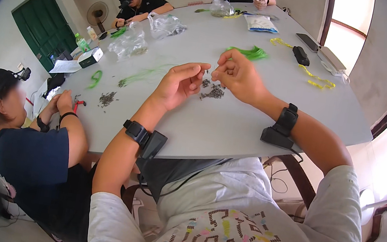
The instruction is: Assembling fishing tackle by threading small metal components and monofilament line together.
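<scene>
Nearly touching, left hand (179, 86) and right hand (242, 78) curl over a pile of small dark pieces (215, 92) on the gray table (233, 125) (whether fingertips clamp one cannot be told). Light, steady pinches should serve best.

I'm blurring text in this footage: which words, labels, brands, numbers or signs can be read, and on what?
Shirt: large patterned lettering, not copied here.
Packet: blue marking, too small to read.
Green bottle: label too small to read.
Paper: too blurred to tell.
</scene>
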A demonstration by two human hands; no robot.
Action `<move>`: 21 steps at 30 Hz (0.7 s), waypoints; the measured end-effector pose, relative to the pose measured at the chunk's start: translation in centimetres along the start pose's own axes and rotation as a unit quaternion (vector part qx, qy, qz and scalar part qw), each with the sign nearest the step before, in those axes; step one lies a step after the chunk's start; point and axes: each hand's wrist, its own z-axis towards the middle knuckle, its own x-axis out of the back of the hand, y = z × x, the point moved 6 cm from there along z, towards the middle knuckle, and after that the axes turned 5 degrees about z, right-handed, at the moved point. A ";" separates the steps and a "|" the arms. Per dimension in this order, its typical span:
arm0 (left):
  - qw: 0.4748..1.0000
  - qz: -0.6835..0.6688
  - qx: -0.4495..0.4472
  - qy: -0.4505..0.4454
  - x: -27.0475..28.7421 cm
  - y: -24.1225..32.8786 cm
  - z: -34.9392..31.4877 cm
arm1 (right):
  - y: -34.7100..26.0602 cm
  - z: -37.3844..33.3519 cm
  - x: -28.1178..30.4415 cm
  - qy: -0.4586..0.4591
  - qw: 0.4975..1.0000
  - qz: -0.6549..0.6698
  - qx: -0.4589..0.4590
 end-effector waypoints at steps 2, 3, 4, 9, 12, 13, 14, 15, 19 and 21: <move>0.999 0.029 -0.012 -0.006 0.3 -0.2 0.0 | -0.2 0.0 -0.5 -0.025 0.999 -0.014 0.014; 0.998 0.057 -0.023 -0.012 0.1 0.0 0.1 | -0.1 0.0 -0.6 -0.025 0.999 -0.008 0.019; 0.998 0.058 -0.022 -0.013 0.0 -0.1 0.1 | 0.0 0.0 -0.6 -0.025 0.999 -0.002 0.024; 0.991 0.092 -0.090 0.043 0.2 0.4 0.3 | 0.3 0.1 -0.4 -0.028 0.999 -0.007 0.044; 0.987 0.126 -0.089 0.038 0.5 0.3 0.3 | 0.4 0.2 -0.1 -0.018 0.998 -0.036 0.052; 0.987 0.126 -0.088 0.038 0.6 0.3 0.3 | 0.6 0.2 0.1 -0.006 0.997 -0.056 0.052; 0.987 0.136 -0.072 0.040 0.6 0.1 0.4 | 0.7 0.2 0.2 -0.006 0.997 -0.056 0.051; 0.987 0.146 -0.057 0.042 0.7 0.0 0.5 | 0.7 0.2 0.3 -0.003 0.996 -0.070 0.049; 0.995 0.089 -0.025 0.035 0.9 -0.5 0.7 | 0.7 0.2 0.1 0.006 0.993 -0.110 0.052; 1.000 0.010 -0.016 0.015 1.0 -0.6 0.7 | 0.6 0.1 0.0 0.007 0.993 -0.106 0.054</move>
